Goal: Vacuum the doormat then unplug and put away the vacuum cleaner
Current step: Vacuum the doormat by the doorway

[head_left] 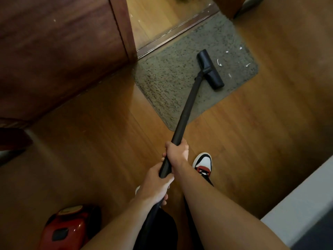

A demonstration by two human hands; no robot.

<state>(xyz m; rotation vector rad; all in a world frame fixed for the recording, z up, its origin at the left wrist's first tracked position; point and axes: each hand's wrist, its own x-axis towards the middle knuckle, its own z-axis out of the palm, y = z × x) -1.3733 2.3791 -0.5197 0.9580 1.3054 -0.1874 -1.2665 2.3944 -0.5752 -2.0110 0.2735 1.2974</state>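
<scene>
Both hands grip the black wand [187, 107] — right hand [177, 151] ahead, left hand [155, 183] just behind it. The nozzle [210, 69] rests on the grey doormat [171, 83], white scraps [219, 62] just beside it — the red vacuum [68, 230] sits on the floor [90, 141], lower left.

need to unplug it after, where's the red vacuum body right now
Head view, bottom left: the red vacuum body sits on the wood floor, just left of the person's left forearm.
</scene>
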